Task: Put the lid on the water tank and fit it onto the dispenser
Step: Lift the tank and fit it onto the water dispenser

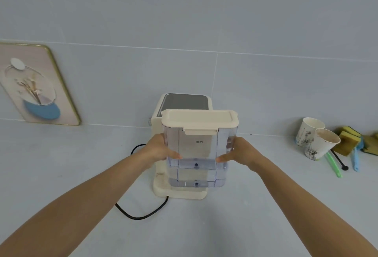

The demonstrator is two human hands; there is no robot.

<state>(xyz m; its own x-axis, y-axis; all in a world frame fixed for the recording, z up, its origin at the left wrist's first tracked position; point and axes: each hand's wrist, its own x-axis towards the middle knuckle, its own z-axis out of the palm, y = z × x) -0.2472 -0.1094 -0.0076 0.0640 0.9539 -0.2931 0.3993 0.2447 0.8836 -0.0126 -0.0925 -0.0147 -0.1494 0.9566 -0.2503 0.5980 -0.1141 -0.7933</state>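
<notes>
The clear plastic water tank [197, 154] has its cream lid [199, 119] seated on top. I hold it upright in the middle of the view, just in front of the cream dispenser [185, 101]. My left hand [158, 150] grips its left side and my right hand [238, 153] grips its right side. The tank's bottom hangs low over the dispenser's base [163, 191]; I cannot tell whether it touches. Much of the dispenser's body is hidden behind the tank.
A black power cord [141, 214] loops from the dispenser over the pale counter toward me. A framed picture [38, 87] leans on the tiled wall at left. At right stand two paper cups [317, 140], sponges [347, 140] and a few thin utensils [335, 164].
</notes>
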